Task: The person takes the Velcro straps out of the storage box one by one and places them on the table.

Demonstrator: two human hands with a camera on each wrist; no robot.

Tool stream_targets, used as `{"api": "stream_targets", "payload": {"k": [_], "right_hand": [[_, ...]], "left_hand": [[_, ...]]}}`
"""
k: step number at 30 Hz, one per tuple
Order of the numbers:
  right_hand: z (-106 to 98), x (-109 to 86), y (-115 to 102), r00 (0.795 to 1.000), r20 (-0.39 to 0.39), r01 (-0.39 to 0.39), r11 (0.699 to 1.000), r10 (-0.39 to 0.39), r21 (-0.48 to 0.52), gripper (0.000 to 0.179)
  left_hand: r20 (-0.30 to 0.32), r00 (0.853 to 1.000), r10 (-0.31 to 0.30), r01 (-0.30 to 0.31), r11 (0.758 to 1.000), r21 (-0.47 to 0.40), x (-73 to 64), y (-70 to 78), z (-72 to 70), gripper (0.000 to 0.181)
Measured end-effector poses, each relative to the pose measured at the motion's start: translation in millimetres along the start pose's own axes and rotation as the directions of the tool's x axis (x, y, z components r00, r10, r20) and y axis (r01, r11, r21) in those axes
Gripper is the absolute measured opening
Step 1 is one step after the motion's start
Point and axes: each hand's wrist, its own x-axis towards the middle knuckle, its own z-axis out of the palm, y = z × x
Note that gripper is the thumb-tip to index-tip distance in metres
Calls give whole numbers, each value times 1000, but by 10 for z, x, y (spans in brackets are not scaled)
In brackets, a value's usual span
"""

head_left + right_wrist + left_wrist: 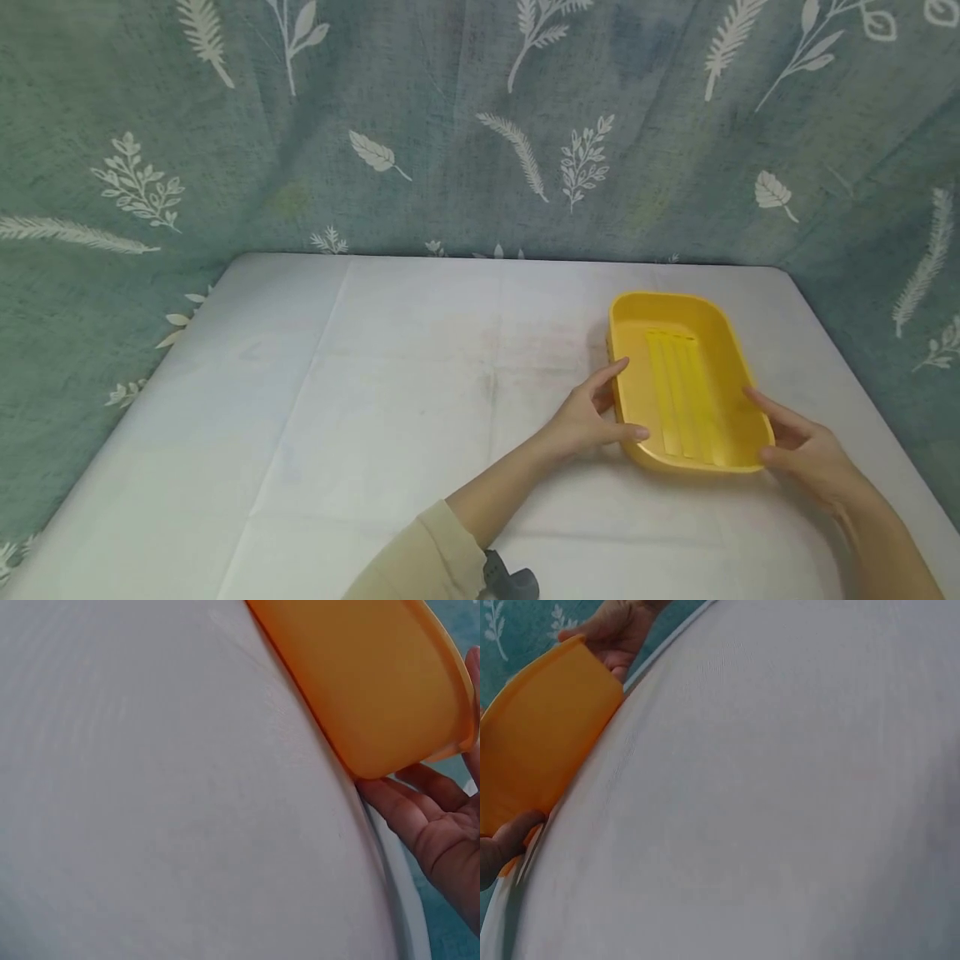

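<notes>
A yellow plastic tray (636, 367) with rounded corners and raised walls is at the right side of the table, its long side running away from me. Brighter yellow stripes run lengthwise along its floor. My left hand (588, 418) grips the left wall near the front corner, thumb over the rim. On the opposite side, my right hand (813, 458) holds the front right corner, its thumb at the rim. In the right wrist view, fingers (405, 810) of the right hand reach under the bottom edge of the tray (367, 690).
A white cloth covers the table (390, 400), creased and faintly stained near the middle. Behind it and along both sides hangs a green-blue curtain (435, 192) with white leaf prints. A dark strap-like object (510, 579) shows by the left sleeve (431, 554).
</notes>
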Motion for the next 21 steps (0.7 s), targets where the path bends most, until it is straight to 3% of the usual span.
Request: {"api": "stream_targets", "payload": {"k": [11,21], "right_hand": [[154,88,-122,1000,6,-10,991,11,-132,68],[280,99,-160,999,20,52,995,-51,-87,68]], "left_hand": [[34,998,46,-45,999,-26,-72,-40,-192,90],[49,997,57,-56,998,-30,-130,-57,-298,91]]}}
